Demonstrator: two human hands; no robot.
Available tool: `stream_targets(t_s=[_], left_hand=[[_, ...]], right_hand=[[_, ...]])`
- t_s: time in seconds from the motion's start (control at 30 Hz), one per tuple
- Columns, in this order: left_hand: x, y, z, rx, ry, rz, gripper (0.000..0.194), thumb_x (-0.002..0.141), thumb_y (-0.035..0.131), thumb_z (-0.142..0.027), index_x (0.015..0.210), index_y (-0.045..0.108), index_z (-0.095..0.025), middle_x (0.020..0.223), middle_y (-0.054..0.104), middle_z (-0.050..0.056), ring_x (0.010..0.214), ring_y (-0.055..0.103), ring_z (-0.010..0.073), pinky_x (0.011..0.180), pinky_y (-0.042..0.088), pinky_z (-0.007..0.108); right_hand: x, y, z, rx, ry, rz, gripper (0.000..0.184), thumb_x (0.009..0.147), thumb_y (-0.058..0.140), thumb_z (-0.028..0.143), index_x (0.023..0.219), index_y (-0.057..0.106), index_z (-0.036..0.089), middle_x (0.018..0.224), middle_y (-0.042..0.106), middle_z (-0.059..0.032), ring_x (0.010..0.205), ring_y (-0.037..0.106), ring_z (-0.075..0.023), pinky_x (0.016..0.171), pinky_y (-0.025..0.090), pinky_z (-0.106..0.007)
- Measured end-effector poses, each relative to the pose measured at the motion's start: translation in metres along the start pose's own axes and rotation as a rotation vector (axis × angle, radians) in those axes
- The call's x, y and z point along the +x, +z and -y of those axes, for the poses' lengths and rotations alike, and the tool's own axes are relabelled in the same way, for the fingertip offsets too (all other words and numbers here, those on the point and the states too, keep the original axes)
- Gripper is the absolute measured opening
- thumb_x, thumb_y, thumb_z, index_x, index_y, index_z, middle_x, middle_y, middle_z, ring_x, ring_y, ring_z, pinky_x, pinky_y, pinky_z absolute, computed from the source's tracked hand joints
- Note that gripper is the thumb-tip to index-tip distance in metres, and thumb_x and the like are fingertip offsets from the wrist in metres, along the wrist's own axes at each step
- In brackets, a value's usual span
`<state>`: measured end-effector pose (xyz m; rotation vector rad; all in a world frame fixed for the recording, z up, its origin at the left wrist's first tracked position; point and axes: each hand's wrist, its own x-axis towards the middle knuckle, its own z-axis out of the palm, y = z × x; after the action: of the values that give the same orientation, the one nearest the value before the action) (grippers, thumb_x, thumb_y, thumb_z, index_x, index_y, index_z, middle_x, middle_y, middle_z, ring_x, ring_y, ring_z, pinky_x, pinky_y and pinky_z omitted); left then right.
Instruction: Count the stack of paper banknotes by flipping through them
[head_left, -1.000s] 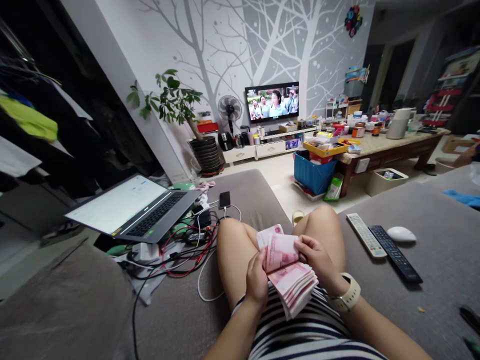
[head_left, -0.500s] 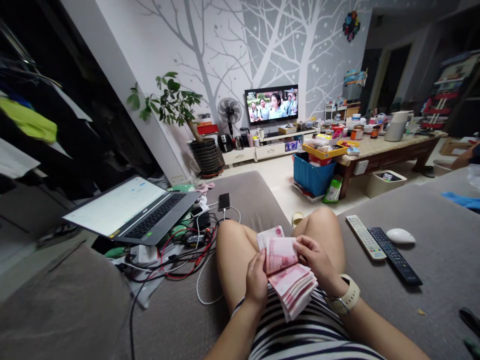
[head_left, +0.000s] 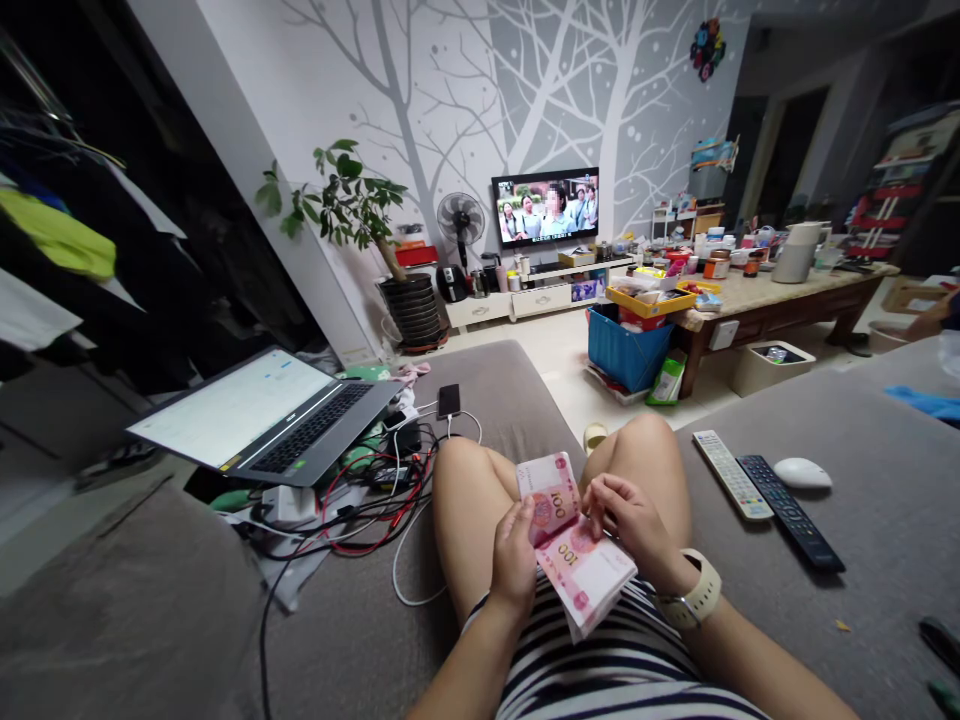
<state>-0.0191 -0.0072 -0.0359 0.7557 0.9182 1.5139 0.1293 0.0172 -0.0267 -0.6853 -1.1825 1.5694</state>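
A thick stack of pink 100 banknotes (head_left: 581, 575) rests over my lap, between my bare knees. My left hand (head_left: 512, 555) grips the stack's left side, its thumb pressing on a note (head_left: 549, 488) bent upward. My right hand (head_left: 628, 520) is closed in a pinch on the stack's far right edge, where the bent note meets the pile. A pale watch (head_left: 697, 598) sits on my right wrist. I wear a striped top.
An open laptop (head_left: 262, 418) lies left on the grey sofa (head_left: 862, 540), beside tangled cables (head_left: 367, 500) and a phone (head_left: 448, 400). Two remotes (head_left: 757, 485) and a white mouse (head_left: 802, 472) lie right. Beyond are a blue bin (head_left: 626, 345), a cluttered low table (head_left: 780, 290), a TV (head_left: 545, 205), a fan and a potted plant (head_left: 360, 215).
The top note has been folded forward, so the 100 faces of the notes now show. My right fingers have shifted slightly down onto the stack's edge.
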Motion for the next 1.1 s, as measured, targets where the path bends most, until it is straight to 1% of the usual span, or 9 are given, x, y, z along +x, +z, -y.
stream_targets(t_s=[0.17, 0.23, 0.3, 0.53, 0.67, 0.77, 0.83, 0.93, 1.1], left_hand=[[-0.004, 0.005, -0.003, -0.011, -0.047, 0.072, 0.037, 0.075, 0.059, -0.041, 0.095, 0.065, -0.011, 0.091, 0.072, 0.013, 0.085, 0.066, 0.0258, 0.078, 0.050, 0.037], [-0.005, 0.006, -0.004, -0.001, -0.053, 0.101, 0.037, 0.075, 0.060, -0.040, 0.096, 0.065, -0.011, 0.090, 0.072, 0.013, 0.085, 0.066, 0.0258, 0.077, 0.050, 0.037], [-0.006, 0.007, -0.005, 0.015, -0.058, 0.133, 0.034, 0.075, 0.061, -0.038, 0.095, 0.065, -0.011, 0.088, 0.072, 0.012, 0.085, 0.066, 0.0255, 0.078, 0.050, 0.037], [-0.009, 0.009, -0.008, 0.092, -0.074, 0.176, 0.031, 0.071, 0.066, -0.036, 0.090, 0.068, -0.012, 0.084, 0.073, 0.010, 0.084, 0.066, 0.0256, 0.078, 0.050, 0.036], [-0.010, 0.010, -0.009, 0.075, -0.078, 0.193, 0.032, 0.075, 0.061, -0.037, 0.093, 0.068, -0.012, 0.086, 0.072, 0.011, 0.086, 0.066, 0.0258, 0.078, 0.049, 0.036], [-0.011, 0.010, -0.010, 0.067, -0.075, 0.207, 0.033, 0.078, 0.057, -0.038, 0.096, 0.067, -0.012, 0.088, 0.072, 0.011, 0.087, 0.065, 0.0257, 0.079, 0.049, 0.036], [-0.011, 0.008, -0.010, 0.079, -0.057, 0.194, 0.034, 0.078, 0.056, -0.039, 0.096, 0.067, -0.012, 0.087, 0.072, 0.010, 0.086, 0.065, 0.0253, 0.079, 0.048, 0.036], [-0.009, 0.005, -0.007, 0.130, -0.011, 0.128, 0.038, 0.077, 0.057, -0.044, 0.093, 0.069, -0.012, 0.085, 0.073, 0.010, 0.083, 0.065, 0.0243, 0.078, 0.048, 0.034], [-0.006, 0.000, 0.001, 0.172, 0.008, 0.045, 0.041, 0.075, 0.057, -0.048, 0.089, 0.070, -0.012, 0.086, 0.073, 0.009, 0.081, 0.065, 0.0233, 0.077, 0.047, 0.032]], right_hand=[[0.003, 0.001, 0.003, -0.026, -0.085, -0.130, 0.031, 0.066, 0.073, 0.041, 0.078, 0.055, 0.017, 0.066, 0.052, 0.0030, 0.057, 0.045, -0.0097, 0.052, 0.035, -0.021], [0.004, 0.001, 0.003, -0.030, -0.090, -0.131, 0.033, 0.066, 0.073, 0.041, 0.082, 0.056, 0.018, 0.072, 0.054, 0.0017, 0.062, 0.048, -0.0110, 0.056, 0.037, -0.022], [0.004, 0.001, 0.002, -0.034, -0.072, -0.092, 0.032, 0.068, 0.071, 0.042, 0.083, 0.058, 0.017, 0.074, 0.056, 0.0005, 0.064, 0.048, -0.0117, 0.057, 0.038, -0.022], [0.005, -0.004, -0.007, -0.059, -0.039, -0.070, 0.034, 0.069, 0.068, 0.048, 0.073, 0.058, 0.015, 0.063, 0.051, 0.0021, 0.056, 0.042, -0.0103, 0.052, 0.035, -0.022], [0.005, -0.005, -0.007, -0.072, -0.049, -0.087, 0.037, 0.072, 0.064, 0.050, 0.064, 0.054, 0.015, 0.055, 0.042, 0.0043, 0.050, 0.034, -0.0080, 0.046, 0.027, -0.021], [0.005, -0.004, -0.005, -0.064, -0.043, -0.093, 0.040, 0.073, 0.063, 0.051, 0.059, 0.049, 0.016, 0.052, 0.038, 0.0053, 0.048, 0.029, -0.0076, 0.044, 0.024, -0.021], [0.005, -0.004, -0.006, -0.048, -0.032, -0.103, 0.041, 0.071, 0.064, 0.053, 0.058, 0.047, 0.017, 0.052, 0.036, 0.0056, 0.048, 0.028, -0.0076, 0.044, 0.023, -0.021], [0.006, -0.004, -0.009, -0.016, -0.010, -0.119, 0.042, 0.069, 0.064, 0.054, 0.058, 0.048, 0.017, 0.053, 0.037, 0.0055, 0.047, 0.029, -0.0077, 0.044, 0.024, -0.021], [0.003, -0.003, -0.009, -0.016, -0.029, -0.133, 0.039, 0.071, 0.064, 0.053, 0.061, 0.052, 0.017, 0.053, 0.039, 0.0049, 0.048, 0.032, -0.0082, 0.044, 0.026, -0.021]])
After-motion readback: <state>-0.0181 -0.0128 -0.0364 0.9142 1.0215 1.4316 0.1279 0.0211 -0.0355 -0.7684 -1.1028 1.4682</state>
